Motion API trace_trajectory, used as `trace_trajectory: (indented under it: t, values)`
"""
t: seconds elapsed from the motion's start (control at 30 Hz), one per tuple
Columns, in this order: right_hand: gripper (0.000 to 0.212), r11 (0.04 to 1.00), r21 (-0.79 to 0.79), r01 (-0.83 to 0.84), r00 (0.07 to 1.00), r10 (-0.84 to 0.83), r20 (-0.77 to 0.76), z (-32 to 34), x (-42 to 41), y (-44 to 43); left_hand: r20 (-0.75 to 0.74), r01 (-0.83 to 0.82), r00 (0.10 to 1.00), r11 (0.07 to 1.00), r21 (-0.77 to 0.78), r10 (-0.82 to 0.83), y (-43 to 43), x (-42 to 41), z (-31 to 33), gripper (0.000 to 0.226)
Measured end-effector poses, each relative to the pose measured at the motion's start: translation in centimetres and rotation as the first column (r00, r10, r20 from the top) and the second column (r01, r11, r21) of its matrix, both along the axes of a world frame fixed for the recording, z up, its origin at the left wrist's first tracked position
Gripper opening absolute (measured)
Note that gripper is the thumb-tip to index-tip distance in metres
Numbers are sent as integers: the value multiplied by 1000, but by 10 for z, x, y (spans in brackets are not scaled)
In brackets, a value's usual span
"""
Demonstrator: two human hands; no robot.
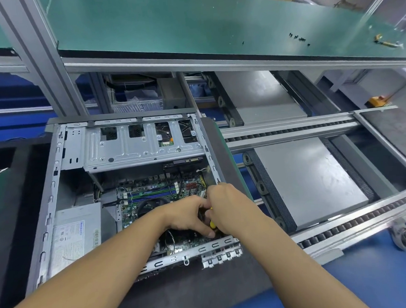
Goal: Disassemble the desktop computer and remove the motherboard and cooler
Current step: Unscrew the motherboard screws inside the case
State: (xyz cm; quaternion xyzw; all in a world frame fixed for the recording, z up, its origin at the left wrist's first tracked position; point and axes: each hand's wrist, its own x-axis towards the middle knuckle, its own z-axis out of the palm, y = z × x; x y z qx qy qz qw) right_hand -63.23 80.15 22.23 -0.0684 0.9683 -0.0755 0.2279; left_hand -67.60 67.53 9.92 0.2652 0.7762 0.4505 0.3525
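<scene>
The desktop case (57, 185) lies on its side with the panel off, and both hands reach into its near right corner. The right hand (228, 206) is curled round a yellow-handled tool (212, 224), of which only bits of yellow show between the fingers. The left hand (189, 218) meets it knuckle to knuckle, fingers bent and the thumb tip down on the board; whether it pinches anything I cannot tell.

Under and beyond the fingers lies the green motherboard (152, 194) with blue and green memory slots, white connectors and thin black cables. A dark round part (150, 207) sits just left of the left fingers, half hidden by that wrist.

Further left of the fingers lies the grey power supply (75, 240) with its white label. Beyond them the perforated metal drive cage (135, 143) spans the case's far end. The case rests on a dark mat (204, 290).

Right of the fingers run conveyor rollers (290, 131) and a grey plate (304, 183). Far above, a green shelf (190, 25) carries loose black screws (297, 38) and a brass-coloured tool (387, 41).
</scene>
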Motion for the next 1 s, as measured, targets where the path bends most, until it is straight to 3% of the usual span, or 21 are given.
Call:
trace_trajectory:
  t: [0.2, 0.37, 0.67, 0.83, 1.0]
  values:
    - [22, 998, -42, -53, 995, 56, 78, 4, -1, 2, 2, -3, 1000, 1000, -17, 3, 3, 1, 1, 25]
    - [15, 997, -50, 56, 998, -57, -15, 0, 1, -1, 2, 21, 1000, 999, 43, -21, 6, 4, 4, 29]
    - [22, 999, -22, -38, 992, 41, 117, 7, -1, 1, 25, -35, 999, 999, -5, 35, 5, 3, 1, 26]
    - [21, 999, 7, 38, 999, -38, 23, 0, 3, -2, 41, -1, 999, 1000, 30, 0, 9, 7, 5, 31]
    - [19, 997, 64, -40, 999, 39, 14, -1, 4, -2, 18, 4, 1000, 1000, -6, -4, 7, 6, 5, 26]
